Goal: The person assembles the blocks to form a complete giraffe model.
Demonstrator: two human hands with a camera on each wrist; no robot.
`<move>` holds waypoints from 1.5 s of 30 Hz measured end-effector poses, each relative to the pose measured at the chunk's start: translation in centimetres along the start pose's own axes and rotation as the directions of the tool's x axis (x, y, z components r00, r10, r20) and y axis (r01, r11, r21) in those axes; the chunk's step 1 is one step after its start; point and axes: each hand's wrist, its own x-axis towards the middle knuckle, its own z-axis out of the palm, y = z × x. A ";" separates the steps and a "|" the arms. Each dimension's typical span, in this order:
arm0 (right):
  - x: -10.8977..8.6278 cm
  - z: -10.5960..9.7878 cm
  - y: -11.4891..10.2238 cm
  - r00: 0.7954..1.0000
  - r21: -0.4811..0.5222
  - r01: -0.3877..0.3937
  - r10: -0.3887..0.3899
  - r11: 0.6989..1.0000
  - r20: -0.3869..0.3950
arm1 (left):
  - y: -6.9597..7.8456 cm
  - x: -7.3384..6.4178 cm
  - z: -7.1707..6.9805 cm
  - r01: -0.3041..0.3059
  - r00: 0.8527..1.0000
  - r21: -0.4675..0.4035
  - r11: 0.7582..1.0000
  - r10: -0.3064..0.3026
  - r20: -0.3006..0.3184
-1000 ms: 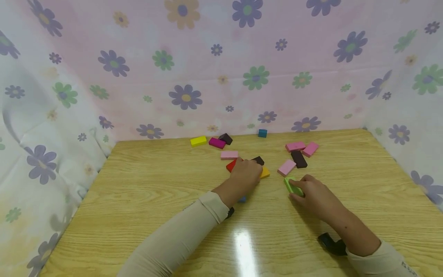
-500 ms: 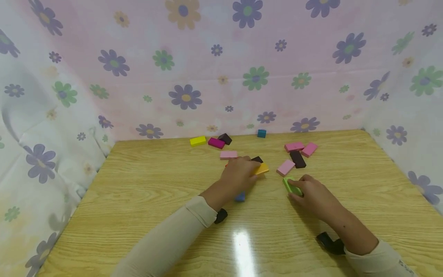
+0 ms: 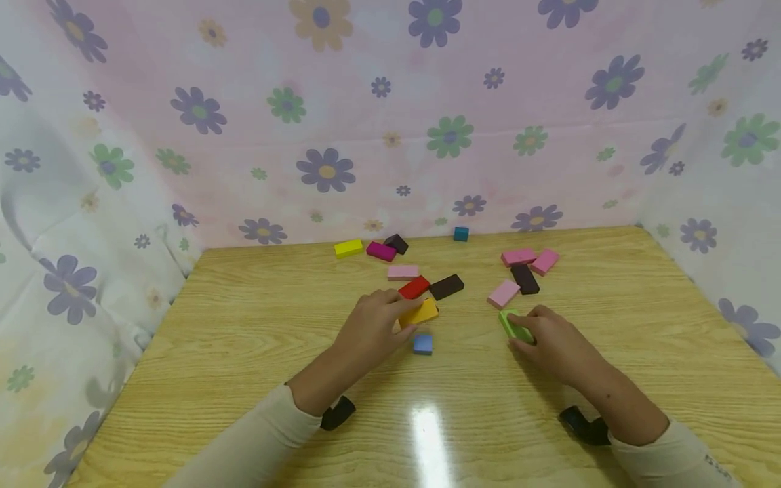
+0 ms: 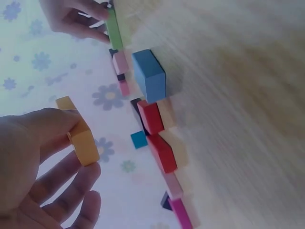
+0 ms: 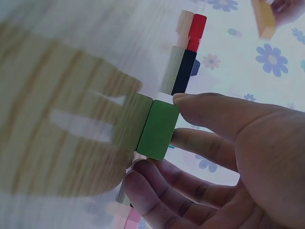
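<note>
My left hand (image 3: 366, 332) pinches a yellow-orange block (image 3: 419, 312) between thumb and fingers. In the left wrist view that block (image 4: 84, 136) is held up off the table. A small blue block (image 3: 422, 344) lies just nearer to me, while a red block (image 3: 414, 287) and a dark brown block (image 3: 447, 287) lie just beyond. The left wrist view shows two red blocks, the second (image 4: 162, 152) beside the first. On the right, my right hand (image 3: 558, 346) grips a green block (image 3: 515, 328), its thumb and fingers at the sides; the block (image 5: 158, 130) meets the tabletop.
Beyond the green block lie a light pink block (image 3: 504, 293), a dark brown block (image 3: 525, 278) and two deeper pink ones. Further back are yellow (image 3: 348, 248), magenta (image 3: 381, 251), black (image 3: 397, 244) and teal (image 3: 461, 234) blocks. A flowered cloth (image 3: 390, 135) borders the wooden table (image 3: 244, 325).
My left hand has taken hold of the yellow-orange block and drawn it left and toward me, uncovering the red, dark brown and blue blocks. The right hand stays on the green block.
</note>
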 end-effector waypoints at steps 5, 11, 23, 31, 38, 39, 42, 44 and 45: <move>0.0 0.1 0.2 1.000 0.007 -0.005 0.005 1.000 0.010 | -0.6 -2.9 -0.9 -0.054 0.997 -0.005 0.999 0.054 -0.053; -0.3 0.0 1.0 1.000 -0.004 -0.009 0.009 1.000 0.025 | -0.7 -5.5 -1.2 -0.072 0.997 0.037 0.997 0.073 -0.034; -0.4 0.0 1.0 1.000 -0.028 -0.004 0.004 1.000 0.013 | -0.6 -8.5 0.3 -0.072 0.983 -0.043 0.996 0.078 0.166; -0.4 0.1 0.9 1.000 -0.050 0.005 -0.004 0.999 0.010 | -0.9 -9.0 0.6 -0.148 0.971 0.008 0.989 0.143 0.193; -0.3 0.2 0.2 1.000 -0.039 0.017 -0.016 0.999 0.007 | -1.2 -9.5 0.4 -0.153 0.969 -0.008 0.988 0.152 0.193; -0.2 0.2 0.1 1.000 -0.038 0.018 -0.017 0.999 0.007 | -1.2 -9.6 0.5 -0.157 0.970 -0.008 0.988 0.155 0.189; -0.1 0.1 -0.2 1.000 -0.031 0.021 -0.021 0.999 0.009 | -1.4 -9.8 0.4 -0.182 0.969 -0.017 0.983 0.182 0.166; -0.1 0.0 -0.4 1.000 -0.029 0.018 -0.017 0.999 0.013 | -1.5 -10.0 0.4 -0.200 0.967 -0.028 0.979 0.202 0.157; -0.1 0.0 -0.5 1.000 -0.026 0.016 -0.015 1.000 0.016 | -1.5 -10.0 0.3 -0.206 0.966 -0.034 0.978 0.209 0.155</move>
